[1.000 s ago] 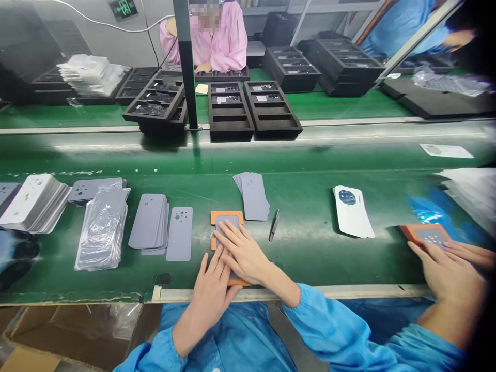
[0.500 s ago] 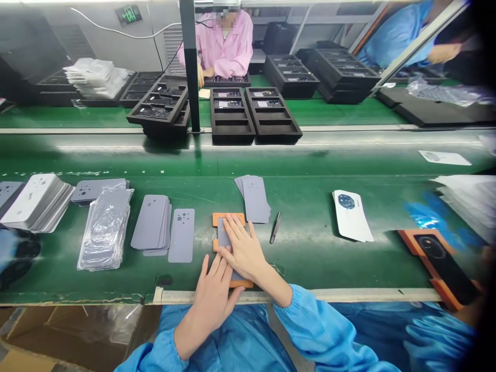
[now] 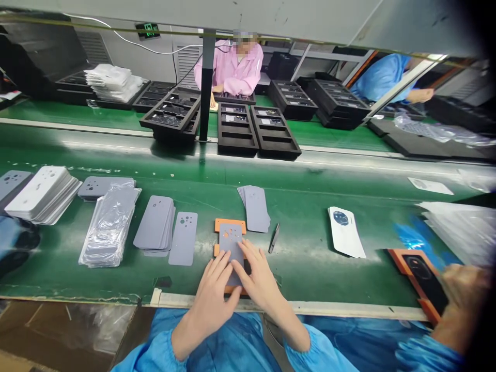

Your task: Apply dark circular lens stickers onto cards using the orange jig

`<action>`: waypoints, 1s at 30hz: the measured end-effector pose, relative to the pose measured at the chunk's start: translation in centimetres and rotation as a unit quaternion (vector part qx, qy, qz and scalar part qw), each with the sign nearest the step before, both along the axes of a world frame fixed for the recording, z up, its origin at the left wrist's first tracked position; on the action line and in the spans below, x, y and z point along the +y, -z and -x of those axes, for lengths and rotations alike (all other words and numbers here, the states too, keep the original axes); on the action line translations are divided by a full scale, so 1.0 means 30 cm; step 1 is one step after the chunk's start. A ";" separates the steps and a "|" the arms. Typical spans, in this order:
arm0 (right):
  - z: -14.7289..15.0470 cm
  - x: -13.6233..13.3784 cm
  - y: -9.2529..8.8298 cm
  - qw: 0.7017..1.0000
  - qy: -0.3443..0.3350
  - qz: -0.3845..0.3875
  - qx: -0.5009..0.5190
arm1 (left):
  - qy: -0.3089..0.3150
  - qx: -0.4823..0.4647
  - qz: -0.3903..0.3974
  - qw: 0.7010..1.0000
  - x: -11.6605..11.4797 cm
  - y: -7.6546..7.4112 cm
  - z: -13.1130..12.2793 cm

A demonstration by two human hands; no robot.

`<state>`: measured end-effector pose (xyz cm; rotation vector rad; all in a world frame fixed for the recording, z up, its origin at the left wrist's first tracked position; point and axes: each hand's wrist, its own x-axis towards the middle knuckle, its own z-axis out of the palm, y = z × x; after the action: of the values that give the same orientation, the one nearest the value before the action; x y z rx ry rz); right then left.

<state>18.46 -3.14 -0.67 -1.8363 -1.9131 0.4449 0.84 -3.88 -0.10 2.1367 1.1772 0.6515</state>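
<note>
- A green worktable (image 3: 306,281) stretches across the room; well beyond the orange fixture (image 3: 240,225), a person in pink (image 3: 244,70) is behind black trays (image 3: 237,142).
- The grey panel (image 3: 231,244) lies over the orange fixture, its round holes at the end away from the person's hands.
- On the fixture's left side, the left hand (image 3: 213,289) is unclenched, fingers laid on the panel's lower part.
- On the fixture's right side, the right hand (image 3: 259,276) is spread too, fingers along the panel's right edge.
- Left of the fixture is a single loose panel (image 3: 183,238); right of it, tweezers (image 3: 274,238).
</note>
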 end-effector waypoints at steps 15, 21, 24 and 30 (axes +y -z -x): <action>0.099 0.034 -0.115 0.968 -0.057 0.070 0.234 | -0.246 -0.472 0.355 0.769 0.093 -0.007 0.105; 0.121 0.222 -0.070 0.895 -0.071 0.167 0.408 | -0.260 -0.505 0.320 0.759 0.102 -0.039 0.155; 0.101 0.454 -0.092 0.921 -0.025 0.148 0.359 | -0.300 -0.481 0.257 0.783 0.079 -0.051 0.222; 0.080 0.928 -0.167 0.972 0.101 0.079 0.198 | -0.421 -0.442 0.120 0.783 -0.066 -0.027 0.428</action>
<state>16.06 24.69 4.34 -1.8473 -1.4444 0.8442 -12.00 -5.85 0.71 0.7467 1.4547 1.5573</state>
